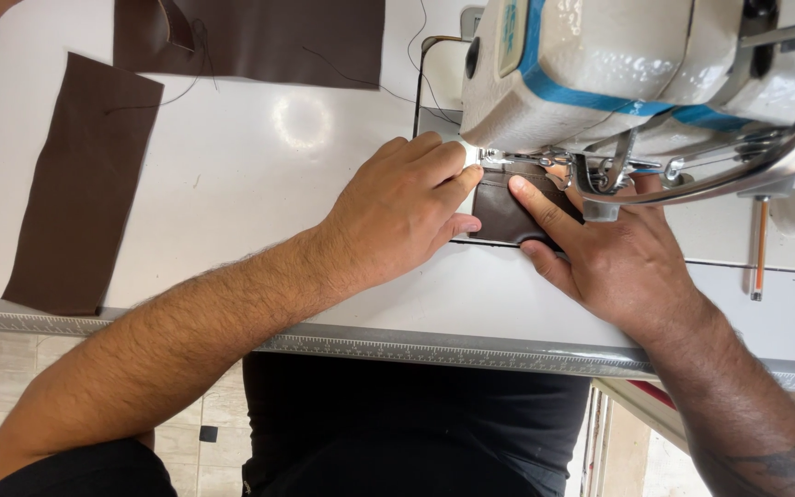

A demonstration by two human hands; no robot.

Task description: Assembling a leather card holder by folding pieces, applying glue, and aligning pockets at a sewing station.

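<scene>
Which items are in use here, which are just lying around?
In use: small brown piece, sewing machine, left hand, right hand.
Lying about: long brown strip, large brown panel, orange pencil, loose thread.

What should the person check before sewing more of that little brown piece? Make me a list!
1. Both hands flat on the small brown piece: ok; left hand and right hand press on it.
2. Fingertips away from the needle: cannot tell; the right hand's fingers lie close under the sewing machine head, and the needle is hidden.
3. Piece lying flat, no folds: ok where it shows.
4. Loose threads away from the stitching spot: cannot tell.
5. Spare brown strip out of the way: ok, far left on the white table.
</scene>
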